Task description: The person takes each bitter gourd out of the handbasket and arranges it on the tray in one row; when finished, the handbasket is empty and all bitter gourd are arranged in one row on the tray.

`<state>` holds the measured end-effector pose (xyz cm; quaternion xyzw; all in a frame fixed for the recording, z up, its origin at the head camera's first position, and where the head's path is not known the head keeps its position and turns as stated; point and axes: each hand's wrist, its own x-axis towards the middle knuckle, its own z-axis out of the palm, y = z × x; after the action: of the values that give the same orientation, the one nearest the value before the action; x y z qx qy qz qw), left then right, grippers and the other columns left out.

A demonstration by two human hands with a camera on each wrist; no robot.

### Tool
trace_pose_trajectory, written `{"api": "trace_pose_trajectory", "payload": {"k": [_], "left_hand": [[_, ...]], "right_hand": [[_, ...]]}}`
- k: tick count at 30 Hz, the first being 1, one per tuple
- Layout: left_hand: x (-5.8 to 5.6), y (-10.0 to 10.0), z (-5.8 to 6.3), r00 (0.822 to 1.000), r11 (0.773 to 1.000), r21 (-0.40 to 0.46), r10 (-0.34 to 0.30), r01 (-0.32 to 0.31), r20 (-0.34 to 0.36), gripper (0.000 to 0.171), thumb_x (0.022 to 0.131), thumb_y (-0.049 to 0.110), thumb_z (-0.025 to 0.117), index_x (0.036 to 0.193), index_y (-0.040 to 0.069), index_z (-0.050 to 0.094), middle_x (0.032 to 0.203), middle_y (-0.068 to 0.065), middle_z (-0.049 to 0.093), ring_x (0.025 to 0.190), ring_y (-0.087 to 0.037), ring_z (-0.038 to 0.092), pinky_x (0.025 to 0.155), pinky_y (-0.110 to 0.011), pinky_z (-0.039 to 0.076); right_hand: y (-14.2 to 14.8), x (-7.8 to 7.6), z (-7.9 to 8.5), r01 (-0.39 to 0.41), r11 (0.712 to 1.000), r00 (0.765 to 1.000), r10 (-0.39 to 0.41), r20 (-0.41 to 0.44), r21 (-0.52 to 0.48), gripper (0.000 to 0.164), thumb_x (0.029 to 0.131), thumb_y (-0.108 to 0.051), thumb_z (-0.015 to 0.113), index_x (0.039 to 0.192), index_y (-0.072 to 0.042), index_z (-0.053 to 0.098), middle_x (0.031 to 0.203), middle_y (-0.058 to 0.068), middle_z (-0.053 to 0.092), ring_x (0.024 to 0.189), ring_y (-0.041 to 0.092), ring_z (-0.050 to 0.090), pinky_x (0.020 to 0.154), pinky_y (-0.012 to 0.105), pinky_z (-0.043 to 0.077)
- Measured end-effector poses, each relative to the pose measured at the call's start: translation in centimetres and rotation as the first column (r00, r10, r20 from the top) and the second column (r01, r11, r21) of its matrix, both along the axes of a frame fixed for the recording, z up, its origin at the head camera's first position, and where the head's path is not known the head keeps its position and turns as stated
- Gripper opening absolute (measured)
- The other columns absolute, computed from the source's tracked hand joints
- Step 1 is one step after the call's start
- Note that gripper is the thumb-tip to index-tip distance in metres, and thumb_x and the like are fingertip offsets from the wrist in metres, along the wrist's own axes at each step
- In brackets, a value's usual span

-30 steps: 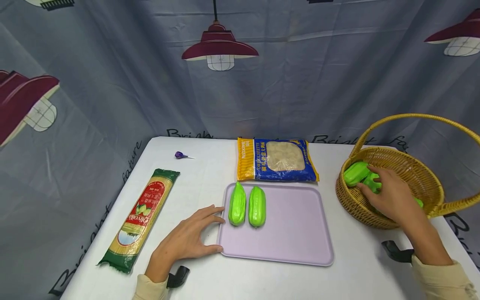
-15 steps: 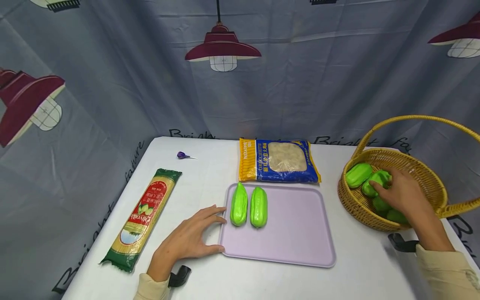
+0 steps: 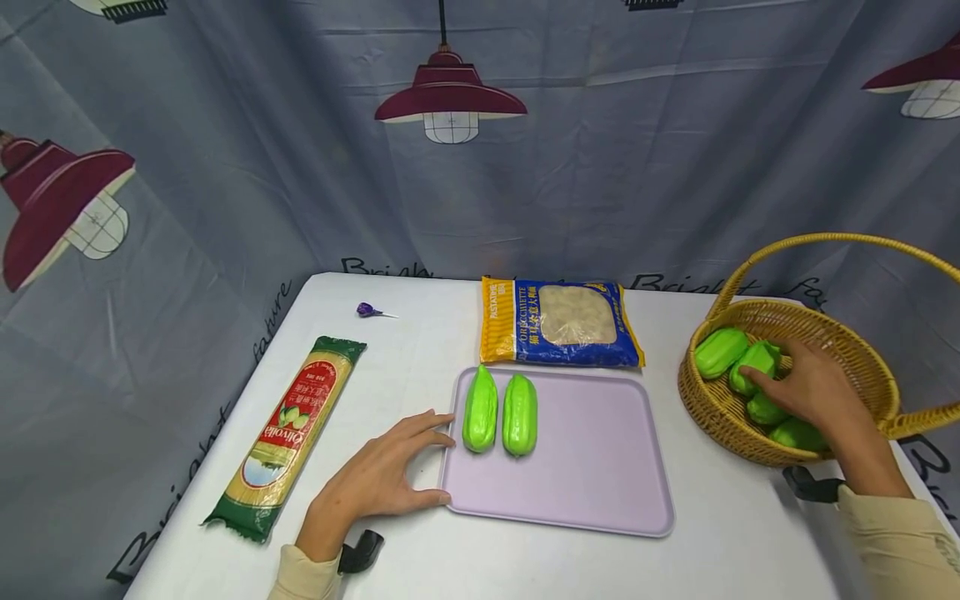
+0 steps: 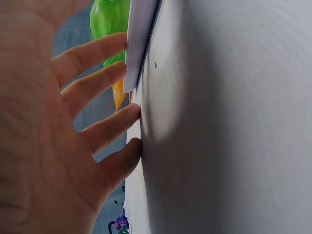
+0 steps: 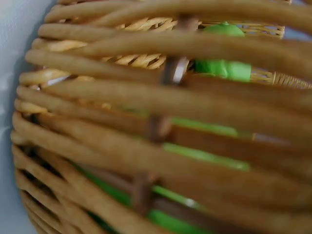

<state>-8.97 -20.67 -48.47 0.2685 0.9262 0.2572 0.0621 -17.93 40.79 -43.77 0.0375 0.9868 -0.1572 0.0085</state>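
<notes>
In the head view, my right hand point(image 3: 813, 387) reaches into the wicker basket point(image 3: 716, 412) at the right. Its thumb and fingers pinch a bright green, ridged, elongated vegetable point(image 3: 757, 365). Several similar green vegetables lie around it in the basket. The basket's weave covers most of the right wrist view, hiding the hand there. My left hand point(image 3: 381, 475) rests at the left edge of the lilac tray point(image 3: 592, 450), fingers spread, with fingertips touching the rim in the left wrist view. Two green vegetables, a left one point(image 3: 481, 410) and a right one point(image 3: 519, 415), lie side by side on the tray.
A blue and yellow pasta bag point(image 3: 562, 323) lies behind the tray. At the left lies a long spaghetti packet point(image 3: 288, 437), with a small purple wrapped lollipop point(image 3: 367, 310) beyond it. The basket's tall handle point(image 3: 832, 238) arches over its opening. A grey curtain hangs behind the table.
My right hand has shifted slightly right in the basket and taken hold of a green vegetable, which has turned and risen a little. The left hand stays at the tray. The view has drifted slightly.
</notes>
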Motion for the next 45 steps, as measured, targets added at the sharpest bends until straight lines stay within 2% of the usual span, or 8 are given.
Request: {"api": "trace_pose_trajectory", "payload": {"k": [8,13,21,28,31,36,45], "left_hand": [[0.1,0.1,0.0,1.0,1.0,0.005,0.007,-0.007,0.011,0.061,0.082,0.06,0.089,0.133,0.032,0.071,0.167,0.011,0.046,0.159,-0.024,0.039,0.125,-0.053,0.043],[0.1,0.1,0.0,1.0,1.0,0.007,0.005,-0.006,0.016,0.061,0.082,0.06,0.089,0.133,0.032,0.071,0.167,0.012,0.046,0.158,-0.024,0.039,0.125,-0.053,0.042],[0.1,0.2,0.0,1.0,1.0,0.0,0.009,-0.009,0.018,0.062,0.082,0.062,0.088,0.133,0.033,0.071,0.167,0.013,0.046,0.159,-0.023,0.038,0.125,-0.052,0.042],[0.0,0.1,0.0,1.0,1.0,0.008,-0.007,0.007,-0.009,0.062,0.082,0.061,0.088,0.133,0.031,0.071,0.167,0.011,0.047,0.158,-0.025,0.04,0.124,-0.052,0.044],[0.0,0.1,0.1,1.0,1.0,0.004,-0.001,0.001,0.003,0.062,0.082,0.06,0.089,0.134,0.032,0.071,0.167,0.012,0.046,0.159,-0.024,0.038,0.125,-0.052,0.042],[0.0,0.1,0.1,1.0,1.0,-0.002,0.005,-0.005,0.017,0.062,0.082,0.059,0.089,0.134,0.033,0.07,0.168,0.013,0.045,0.159,-0.022,0.037,0.126,-0.052,0.041],[0.0,0.0,-0.1,1.0,1.0,0.008,-0.006,0.006,-0.011,0.061,0.083,0.061,0.088,0.133,0.031,0.071,0.167,0.011,0.046,0.158,-0.027,0.04,0.123,-0.055,0.044]], "right_hand": [[0.5,-0.5,-0.5,-0.042,0.999,0.998,0.041,0.043,0.017,0.094,0.103,-0.061,0.063,0.153,0.014,0.035,0.139,0.055,0.035,0.123,0.074,0.037,0.096,0.087,0.04],[0.4,-0.7,-0.7,-0.046,0.999,0.998,0.045,0.048,0.009,0.09,0.103,-0.059,0.063,0.152,0.013,0.038,0.139,0.055,0.036,0.123,0.073,0.037,0.094,0.087,0.041],[0.2,-0.4,-0.6,-0.025,0.999,0.999,0.025,-0.037,-0.022,0.086,0.101,-0.049,0.072,0.149,0.014,0.04,0.141,0.057,0.03,0.122,0.073,0.037,0.092,0.087,0.041],[-0.3,0.1,-0.1,0.015,0.998,0.993,-0.023,-0.119,-0.067,0.089,0.098,-0.04,0.076,0.155,0.014,0.035,0.148,0.059,0.023,0.128,0.076,0.032,0.092,0.09,0.038],[-0.5,0.2,0.3,0.01,0.997,0.988,-0.023,-0.153,-0.081,0.089,0.097,-0.035,0.077,0.158,0.013,0.033,0.15,0.058,0.023,0.131,0.075,0.031,0.089,0.089,0.039],[-1.1,0.5,0.9,0.006,0.995,0.987,-0.021,-0.159,-0.095,0.088,0.097,-0.032,0.077,0.159,0.012,0.032,0.153,0.054,0.022,0.138,0.071,0.027,0.089,0.086,0.041],[-2.8,1.4,1.7,-0.039,0.993,0.979,0.014,-0.204,-0.114,0.085,0.093,-0.023,0.083,0.157,0.01,0.038,0.152,0.051,0.026,0.133,0.067,0.031,0.089,0.084,0.039]]}}
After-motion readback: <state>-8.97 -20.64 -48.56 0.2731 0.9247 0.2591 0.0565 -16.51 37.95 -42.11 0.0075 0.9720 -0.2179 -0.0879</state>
